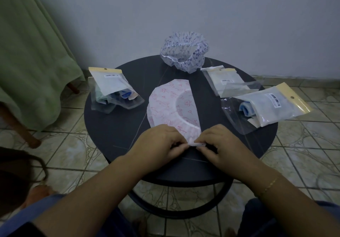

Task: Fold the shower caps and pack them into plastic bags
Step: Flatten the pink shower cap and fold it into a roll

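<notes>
At the centre of the frame, a pink-patterned shower cap lies folded in half on a round dark table. The left hand and right hand pinch its near tip together. A blue-patterned shower cap stands at upper centre; packed plastic bags flank both sides.

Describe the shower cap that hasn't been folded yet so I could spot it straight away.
Start at the round dark table and look to its far edge, by the wall. There sits the purple-printed shower cap, puffed up and open, unlike the pink-printed shower cap, which lies flat and folded in half at mid-table.
</notes>
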